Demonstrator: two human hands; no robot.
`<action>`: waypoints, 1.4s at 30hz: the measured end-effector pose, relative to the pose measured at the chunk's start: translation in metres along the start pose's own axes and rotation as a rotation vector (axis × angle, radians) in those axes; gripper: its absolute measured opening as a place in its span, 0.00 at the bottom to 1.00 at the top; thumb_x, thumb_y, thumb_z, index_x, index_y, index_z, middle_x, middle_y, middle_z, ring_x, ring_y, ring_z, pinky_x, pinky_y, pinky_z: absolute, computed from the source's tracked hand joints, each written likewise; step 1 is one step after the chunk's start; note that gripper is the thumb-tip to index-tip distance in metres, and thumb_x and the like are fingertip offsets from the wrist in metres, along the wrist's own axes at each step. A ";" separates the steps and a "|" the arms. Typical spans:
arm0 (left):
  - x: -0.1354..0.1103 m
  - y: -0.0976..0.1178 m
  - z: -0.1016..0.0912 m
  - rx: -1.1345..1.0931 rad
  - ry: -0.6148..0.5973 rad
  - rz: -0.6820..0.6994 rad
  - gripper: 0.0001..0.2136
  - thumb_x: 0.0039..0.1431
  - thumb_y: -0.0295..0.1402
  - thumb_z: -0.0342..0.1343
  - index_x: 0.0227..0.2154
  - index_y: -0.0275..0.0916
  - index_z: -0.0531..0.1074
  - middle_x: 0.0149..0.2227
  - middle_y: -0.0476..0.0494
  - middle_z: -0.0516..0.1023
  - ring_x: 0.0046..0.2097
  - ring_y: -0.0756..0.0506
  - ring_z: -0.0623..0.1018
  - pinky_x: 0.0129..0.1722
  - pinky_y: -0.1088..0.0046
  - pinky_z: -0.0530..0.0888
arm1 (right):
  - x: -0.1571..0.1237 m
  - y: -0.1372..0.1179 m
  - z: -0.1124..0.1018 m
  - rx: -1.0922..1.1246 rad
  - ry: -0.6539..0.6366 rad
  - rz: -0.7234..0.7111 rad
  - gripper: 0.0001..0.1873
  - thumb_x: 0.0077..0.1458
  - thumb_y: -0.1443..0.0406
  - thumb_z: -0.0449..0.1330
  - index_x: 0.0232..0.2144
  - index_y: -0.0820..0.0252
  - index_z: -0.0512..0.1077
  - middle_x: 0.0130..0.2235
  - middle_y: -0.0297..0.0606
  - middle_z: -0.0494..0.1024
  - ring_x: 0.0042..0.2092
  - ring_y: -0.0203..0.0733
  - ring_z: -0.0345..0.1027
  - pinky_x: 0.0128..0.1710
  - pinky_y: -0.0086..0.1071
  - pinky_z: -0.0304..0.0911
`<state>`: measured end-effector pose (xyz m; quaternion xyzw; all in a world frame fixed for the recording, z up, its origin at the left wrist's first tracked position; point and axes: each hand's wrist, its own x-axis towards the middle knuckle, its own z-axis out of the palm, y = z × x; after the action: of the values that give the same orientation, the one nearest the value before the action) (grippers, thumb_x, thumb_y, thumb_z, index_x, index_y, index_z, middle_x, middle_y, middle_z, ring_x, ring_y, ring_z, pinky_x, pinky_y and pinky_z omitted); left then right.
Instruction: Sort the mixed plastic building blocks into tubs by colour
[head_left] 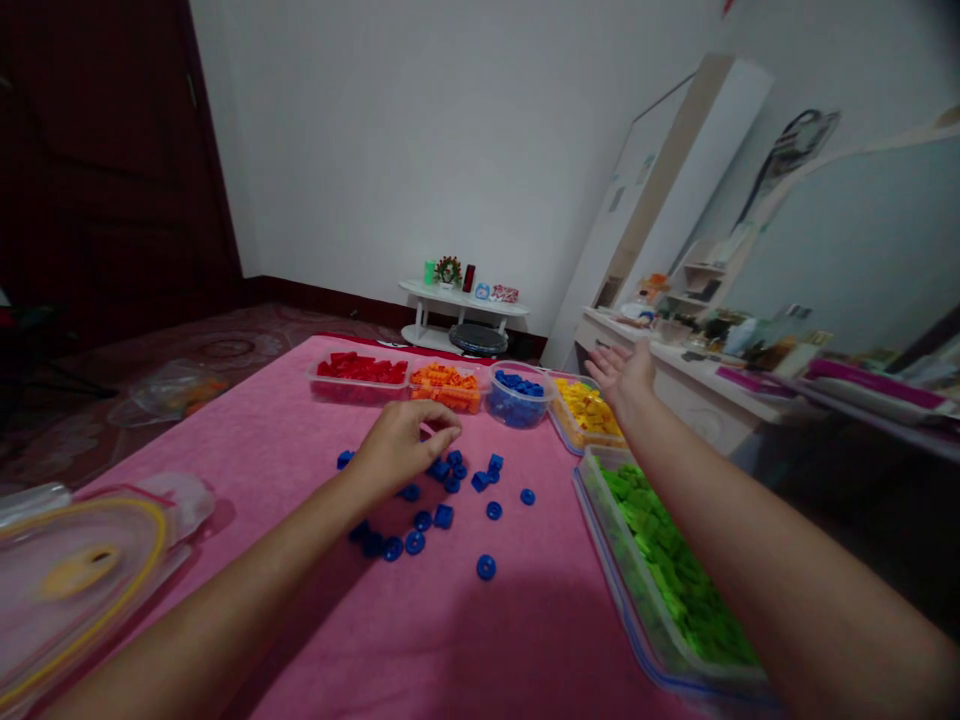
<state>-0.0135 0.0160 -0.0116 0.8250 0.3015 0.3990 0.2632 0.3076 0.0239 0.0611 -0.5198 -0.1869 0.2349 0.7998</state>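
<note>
- Our left hand (405,448): fingertips drawn together just over the loose blue pieces (444,516), in front of the blue tub (517,410). We can't tell if a piece sits between them.
- Our right hand (624,372): spread, holding nothing, right of the tub over the yellow tray (559,425).
- The pieces lie scattered on the pink cloth (525,640).
- Left of the tub: orange tray (444,403), then red tray (352,392).
- Green bin (600,540): right of the tub and nearer to us, under our right forearm.

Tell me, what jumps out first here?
The pink cloth, strewn mid-table with loose blue pieces by the curled left hand. Around its far and right edges sit a red tub, orange tub, blue tub, yellow tub and green tub; the open right hand hangs near the yellow tub.
</note>
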 end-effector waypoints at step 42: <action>-0.008 -0.043 -0.073 0.816 -0.414 -0.596 0.16 0.42 0.42 0.59 0.34 0.39 0.78 0.34 0.35 0.80 0.34 0.39 0.77 0.31 0.69 0.71 | -0.126 0.083 0.008 -1.477 -0.857 -0.428 0.25 0.44 0.56 0.63 0.46 0.55 0.73 0.49 0.46 0.73 0.50 0.54 0.66 0.47 0.43 0.58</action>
<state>-0.0895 0.0538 -0.0042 0.8002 0.5945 -0.0132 0.0774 0.1845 -0.0129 -0.0187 -0.7252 -0.6685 0.0738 0.1475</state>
